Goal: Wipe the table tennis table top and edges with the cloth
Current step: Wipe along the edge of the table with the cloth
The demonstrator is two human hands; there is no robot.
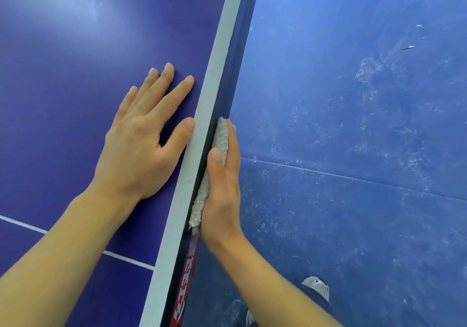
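The dark blue table tennis table top (75, 73) fills the left half of the head view, with a white border line (209, 99) along its edge. My left hand (144, 139) rests flat on the top, fingers spread, beside that line. A pale fluffy cloth (219, 139) lies against the table's side edge (232, 73). My right hand (222, 190) presses the cloth onto that edge with straight fingers; the thumb lies against the cloth.
A thin white centre line (22, 223) crosses the table top at lower left. A red label with white letters (185, 288) runs along the side edge below the cloth. Scuffed blue floor (353, 149) lies to the right, with my shoe (317, 287) on it.
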